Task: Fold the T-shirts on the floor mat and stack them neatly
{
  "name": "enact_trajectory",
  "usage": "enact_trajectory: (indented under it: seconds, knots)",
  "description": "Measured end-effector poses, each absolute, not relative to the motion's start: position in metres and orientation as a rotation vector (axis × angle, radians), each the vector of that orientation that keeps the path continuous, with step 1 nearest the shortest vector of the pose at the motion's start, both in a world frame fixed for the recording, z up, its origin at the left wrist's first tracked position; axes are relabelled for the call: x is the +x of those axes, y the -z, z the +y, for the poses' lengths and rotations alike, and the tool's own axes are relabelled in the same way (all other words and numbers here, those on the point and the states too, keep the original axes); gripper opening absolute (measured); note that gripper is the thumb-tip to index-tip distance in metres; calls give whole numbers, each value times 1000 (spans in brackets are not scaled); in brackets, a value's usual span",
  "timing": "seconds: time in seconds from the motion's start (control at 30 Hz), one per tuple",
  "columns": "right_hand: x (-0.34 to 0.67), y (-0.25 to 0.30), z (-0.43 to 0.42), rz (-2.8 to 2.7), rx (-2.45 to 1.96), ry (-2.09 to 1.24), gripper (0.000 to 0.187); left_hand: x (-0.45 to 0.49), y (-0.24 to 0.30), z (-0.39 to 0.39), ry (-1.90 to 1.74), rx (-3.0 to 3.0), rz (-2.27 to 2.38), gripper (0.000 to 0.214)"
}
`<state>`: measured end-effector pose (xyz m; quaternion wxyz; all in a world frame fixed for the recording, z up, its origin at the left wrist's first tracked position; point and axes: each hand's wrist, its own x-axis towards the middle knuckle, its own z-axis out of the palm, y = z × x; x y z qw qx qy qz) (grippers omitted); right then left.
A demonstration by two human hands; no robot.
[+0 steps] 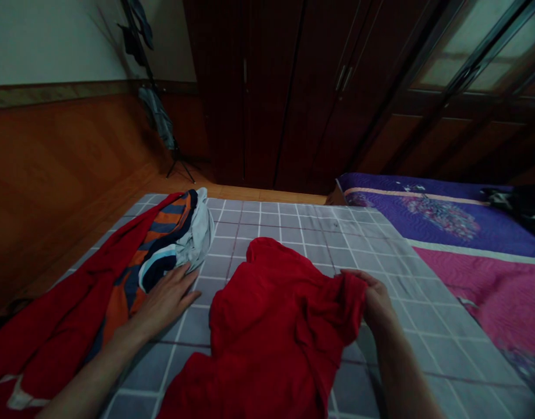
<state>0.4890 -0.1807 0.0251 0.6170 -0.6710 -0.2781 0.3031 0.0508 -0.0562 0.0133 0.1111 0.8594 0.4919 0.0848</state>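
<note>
A red garment (pixel 276 320) lies spread and creased in front of me on the grey checked cloth (pixel 267 221). My right hand (pixel 374 297) pinches its right edge, where the fabric bunches up. Over on the left, my left hand (pixel 174 294) lies flat with fingers stretched out, beside a heap of clothes and holding nothing. That heap has a pale grey garment (pixel 195 235), a striped orange and navy garment (pixel 167 224) and another red garment (pixel 84 285) with a white mark. The near end of the middle garment runs out of view.
To the right is a bed with a purple and pink cover (pixel 450 221), a dark item (pixel 523 206) on it. Behind stands a dark wooden wardrobe (pixel 289 105). A coat stand (pixel 152 75) with hanging clothes is at the back left, near the orange wall panel (pixel 62 157).
</note>
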Motion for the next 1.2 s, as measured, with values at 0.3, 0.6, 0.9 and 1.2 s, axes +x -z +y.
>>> enact_trajectory:
  seconds: [0.3,0.6,0.9,1.2]
  knots:
    - [514,-20,-190,-605,-1564,-904,34,90,-19,-67,-361,2570,1420,44]
    - [522,-27,-198,-623,-1475,-994,24,90,-83,-99,-19,1688,817,37]
    - [547,-29,-213,-860,-1787,-1086,40,163,-26,-44,-488,1831,1228,38]
    - [537,-39,-218,-1009,-1637,-1167,66,225,-60,-1,-894,1578,1070,26]
